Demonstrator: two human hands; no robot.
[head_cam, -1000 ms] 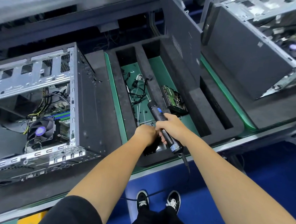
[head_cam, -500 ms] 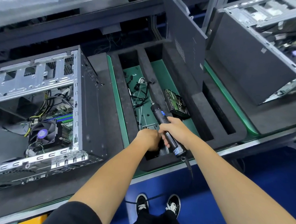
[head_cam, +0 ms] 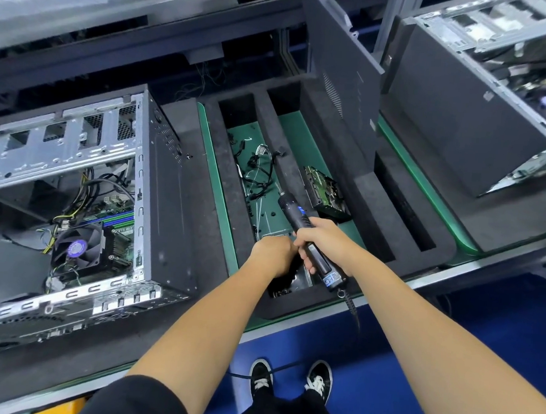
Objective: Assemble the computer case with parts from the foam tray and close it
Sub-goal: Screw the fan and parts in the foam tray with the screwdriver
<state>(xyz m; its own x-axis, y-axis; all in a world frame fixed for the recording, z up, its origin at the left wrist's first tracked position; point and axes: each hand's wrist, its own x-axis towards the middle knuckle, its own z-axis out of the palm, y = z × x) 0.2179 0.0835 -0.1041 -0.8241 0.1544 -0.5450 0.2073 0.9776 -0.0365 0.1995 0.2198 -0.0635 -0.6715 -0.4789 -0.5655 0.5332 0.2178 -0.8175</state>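
at frame centre, the right hand (head_cam: pixel 322 238) curls its fingers round an electric screwdriver (head_cam: pixel 308 237), kept ready. the left hand (head_cam: pixel 273 255) digs into the foam tray (head_cam: pixel 376 213), likely for a part; its fingers are hidden.

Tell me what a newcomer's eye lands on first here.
Two bare arms meet at the near end of the black foam tray: the right hand grips a black electric screwdriver, while the left hand reaches into the tray beside it. At left lies the open computer case, its fan showing.
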